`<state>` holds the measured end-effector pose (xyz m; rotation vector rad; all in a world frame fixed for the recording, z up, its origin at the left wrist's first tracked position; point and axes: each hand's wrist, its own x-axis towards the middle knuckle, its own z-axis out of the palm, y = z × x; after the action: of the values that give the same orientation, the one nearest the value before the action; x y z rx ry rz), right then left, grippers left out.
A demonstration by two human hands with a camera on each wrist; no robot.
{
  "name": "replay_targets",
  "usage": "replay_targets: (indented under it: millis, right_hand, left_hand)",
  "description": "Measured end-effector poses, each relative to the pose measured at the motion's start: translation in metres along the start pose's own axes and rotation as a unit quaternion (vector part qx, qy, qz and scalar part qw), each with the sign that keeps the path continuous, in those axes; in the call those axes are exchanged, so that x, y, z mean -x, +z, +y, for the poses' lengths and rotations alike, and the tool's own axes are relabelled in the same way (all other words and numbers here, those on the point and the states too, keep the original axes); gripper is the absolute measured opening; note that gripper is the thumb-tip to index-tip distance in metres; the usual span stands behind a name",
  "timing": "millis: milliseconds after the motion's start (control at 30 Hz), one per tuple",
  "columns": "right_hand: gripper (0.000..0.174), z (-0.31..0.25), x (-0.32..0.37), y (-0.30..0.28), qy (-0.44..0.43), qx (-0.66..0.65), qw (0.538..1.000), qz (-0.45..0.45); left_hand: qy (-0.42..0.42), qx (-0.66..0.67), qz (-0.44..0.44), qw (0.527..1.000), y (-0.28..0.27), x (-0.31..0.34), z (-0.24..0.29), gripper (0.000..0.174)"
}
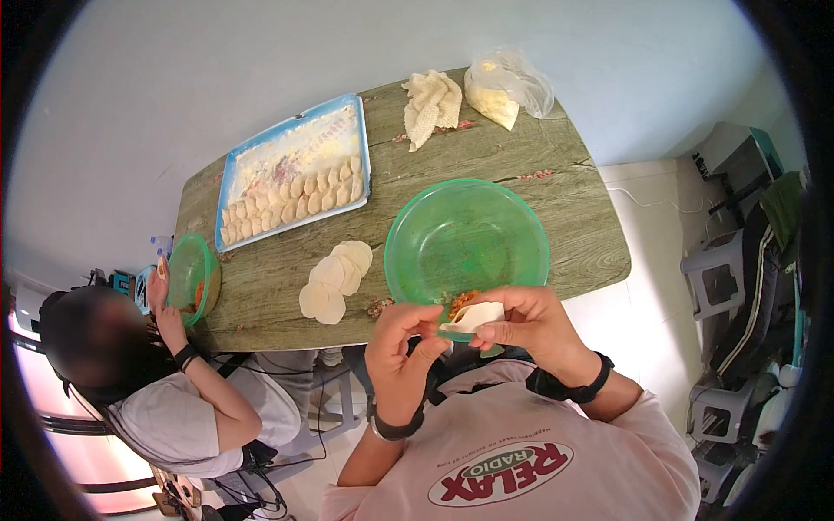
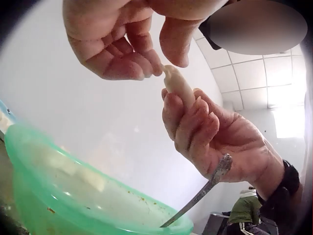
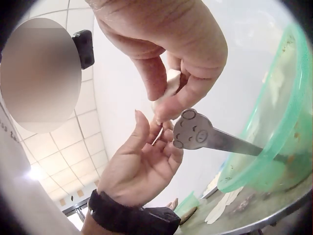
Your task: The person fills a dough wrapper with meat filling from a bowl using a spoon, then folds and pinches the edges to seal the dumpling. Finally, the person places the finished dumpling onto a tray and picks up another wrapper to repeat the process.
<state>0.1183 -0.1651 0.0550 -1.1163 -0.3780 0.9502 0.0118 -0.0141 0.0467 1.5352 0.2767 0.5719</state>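
Note:
A folded, pale dumpling (image 1: 478,318) is held over the near rim of a green plastic bowl (image 1: 408,252). My right hand (image 1: 540,332) pinches it between thumb and fingers. At its other end is my left hand (image 1: 401,360), its fingertips right at the dough edge and its thumb standing apart from them, as the left wrist view shows. Orange-brown filling (image 1: 463,301) shows just beyond the dumpling. A metal spoon (image 3: 195,136) with an animal-face handle leans out of the bowl below the hands.
Round wrappers (image 1: 328,273) lie overlapping left of the bowl. Behind them, a blue-rimmed tray (image 1: 367,152) carries rows of dumplings. A cloth (image 1: 432,102) and a plastic bag (image 1: 508,91) lie at the back. At the left, another person (image 1: 200,399) sits by a smaller green bowl (image 1: 211,260).

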Motion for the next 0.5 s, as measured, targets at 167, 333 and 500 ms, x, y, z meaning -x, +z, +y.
replay_targets:
  millis: [167,333,500]
  right_hand:
    - [0.029,0.0067,0.0000,0.0018,-0.017,0.026,1.000,-0.004]
    - [0.030,0.0058,0.0006,0.0026,-0.015,0.038,0.999,-0.014]
    - [0.029,0.0063,0.0010,0.0055,-0.018,0.054,0.998,-0.009]
  left_hand:
    - [0.049,-0.076,0.004,0.996,0.0022,-0.0014,0.0000,0.014]
    - [0.039,-0.110,-0.009,0.993,0.0015,0.0001,0.0020,0.013]
    - [0.065,-0.171,0.004,0.983,0.0017,-0.0008,0.0031,0.010]
